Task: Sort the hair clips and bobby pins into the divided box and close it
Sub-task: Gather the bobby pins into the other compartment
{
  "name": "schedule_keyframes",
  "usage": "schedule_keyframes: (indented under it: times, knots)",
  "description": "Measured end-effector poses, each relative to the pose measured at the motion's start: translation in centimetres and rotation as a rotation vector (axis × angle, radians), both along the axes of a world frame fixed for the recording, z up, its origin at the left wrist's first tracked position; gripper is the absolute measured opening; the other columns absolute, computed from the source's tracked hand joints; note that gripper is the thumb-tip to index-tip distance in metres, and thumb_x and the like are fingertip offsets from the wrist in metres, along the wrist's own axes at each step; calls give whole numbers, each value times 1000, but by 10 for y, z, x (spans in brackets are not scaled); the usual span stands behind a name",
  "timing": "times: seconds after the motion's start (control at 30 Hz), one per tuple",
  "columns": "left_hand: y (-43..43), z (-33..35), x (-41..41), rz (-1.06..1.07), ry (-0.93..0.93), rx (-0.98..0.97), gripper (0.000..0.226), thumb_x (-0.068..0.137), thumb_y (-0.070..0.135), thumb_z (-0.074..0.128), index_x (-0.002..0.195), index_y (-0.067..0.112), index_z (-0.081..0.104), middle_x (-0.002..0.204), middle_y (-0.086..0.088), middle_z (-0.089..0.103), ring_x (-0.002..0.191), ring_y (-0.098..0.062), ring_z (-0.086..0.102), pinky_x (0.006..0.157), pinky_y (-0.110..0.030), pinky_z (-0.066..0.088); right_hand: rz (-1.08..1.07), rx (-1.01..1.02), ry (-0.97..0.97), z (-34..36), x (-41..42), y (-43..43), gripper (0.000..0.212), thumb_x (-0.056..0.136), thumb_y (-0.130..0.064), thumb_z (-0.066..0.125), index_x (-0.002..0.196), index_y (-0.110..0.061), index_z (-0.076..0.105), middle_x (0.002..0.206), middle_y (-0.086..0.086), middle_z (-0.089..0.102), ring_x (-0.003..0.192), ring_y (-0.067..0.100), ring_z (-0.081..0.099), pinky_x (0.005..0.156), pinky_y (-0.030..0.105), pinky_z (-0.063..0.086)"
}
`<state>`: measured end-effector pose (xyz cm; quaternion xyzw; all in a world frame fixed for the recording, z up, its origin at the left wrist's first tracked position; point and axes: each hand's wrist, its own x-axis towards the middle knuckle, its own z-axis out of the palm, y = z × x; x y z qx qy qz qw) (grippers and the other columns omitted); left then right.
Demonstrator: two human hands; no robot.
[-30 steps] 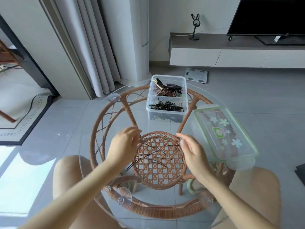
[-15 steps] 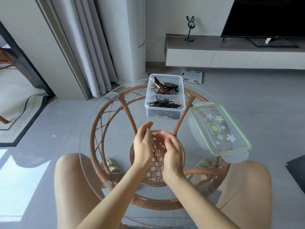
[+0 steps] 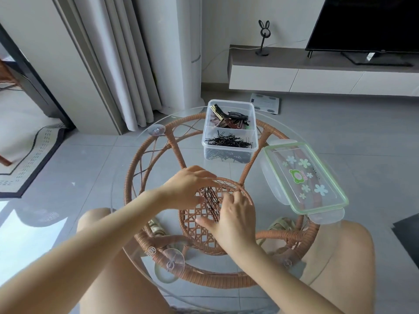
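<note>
Scraped inward off the glass table [image 3: 136, 200]: bobby pins [image 3: 212, 203] now bunched between cupping left hand [image 3: 188, 189] and right hand [image 3: 235, 219], ready for the divided box [image 3: 230, 130].

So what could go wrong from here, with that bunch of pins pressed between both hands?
1. The bobby pins are only loosely gathered between the left hand and right hand; some could slip out on the way to the divided box.
2. Dropped pins may slide on the glass table and fall off its edge.
3. The near compartment already looks full, so more pins could spill over the divider or block the lid later.
</note>
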<state>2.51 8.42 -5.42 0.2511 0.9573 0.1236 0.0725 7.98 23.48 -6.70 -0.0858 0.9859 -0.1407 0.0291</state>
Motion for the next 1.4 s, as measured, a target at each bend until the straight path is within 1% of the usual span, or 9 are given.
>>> schedule_keyframes:
  times: [0.23, 0.47, 0.7, 0.87, 0.93, 1.03, 1.17, 1.27, 1.4]
  knots:
    - [-6, 8, -14, -71, -93, -30, 38, 82, 28, 65, 118, 21, 57, 119, 4, 56, 111, -13, 49, 100, -30, 40, 129, 56, 18, 5, -23, -2, 22, 95, -13, 44, 113, -3, 52, 117, 15, 58, 104, 27, 54, 85, 32, 47]
    - [-8, 2, -4, -39, -141, -74, 28, 89, 25, 55, 115, 14, 56, 114, -3, 57, 107, -20, 52, 96, -34, 44, 409, 157, -132, 23, -38, 9, 32, 86, 9, 38, 114, 4, 52, 115, 22, 56, 106, 33, 53, 92, 36, 44]
    - [-7, -3, 2, -21, -136, -126, 23, 94, 22, 46, 109, 8, 57, 108, -6, 59, 103, -20, 52, 93, -32, 44, 430, 186, -141, 20, -44, 31, 21, 90, 3, 40, 107, -1, 51, 110, 17, 57, 101, 28, 55, 92, 32, 42]
    - [-2, -14, 12, -9, -13, -208, 14, 92, 3, 45, 105, 5, 51, 103, -7, 53, 95, -19, 50, 86, -31, 49, 392, 125, -149, 51, -53, 50, 23, 97, -14, 35, 74, -12, 40, 75, 1, 46, 64, 12, 42, 57, 16, 29]
    - [-1, -15, 15, -4, -3, -211, 21, 90, -3, 43, 108, 5, 50, 105, -7, 52, 96, -19, 49, 87, -29, 48, 328, 33, -132, 67, -66, 53, 28, 96, -15, 37, 67, -13, 37, 69, 0, 44, 59, 12, 41, 51, 19, 27]
    - [-2, -1, 11, 71, -3, -69, 22, 95, 9, 40, 115, 10, 51, 113, -4, 54, 102, -17, 49, 92, -24, 42, 291, 27, 9, 86, -97, 50, 33, 94, -12, 38, 61, -15, 30, 69, 4, 43, 70, 26, 48, 58, 32, 33]
    - [-2, 40, -9, 198, 93, 160, 21, 96, 20, 42, 106, 8, 56, 106, -2, 57, 94, -11, 48, 83, -18, 38, 311, 80, 109, 87, -142, 32, 31, 92, -9, 43, 63, -12, 32, 77, 8, 42, 74, 29, 46, 64, 32, 31]
    - [1, 67, -32, 234, 194, 226, 21, 95, 20, 43, 99, 6, 57, 99, -4, 58, 86, -12, 47, 75, -18, 35, 386, 150, 96, 76, -168, 18, 45, 91, -12, 48, 53, -16, 24, 75, 10, 44, 69, 28, 42, 59, 31, 33]
    - [8, 82, -70, 245, 273, 238, 20, 94, 16, 45, 95, 2, 59, 98, -11, 61, 88, -25, 55, 77, -31, 42, 385, 160, 25, 67, -188, 10, 46, 89, -14, 50, 51, -14, 24, 54, 6, 28, 59, 25, 33, 46, 30, 17]
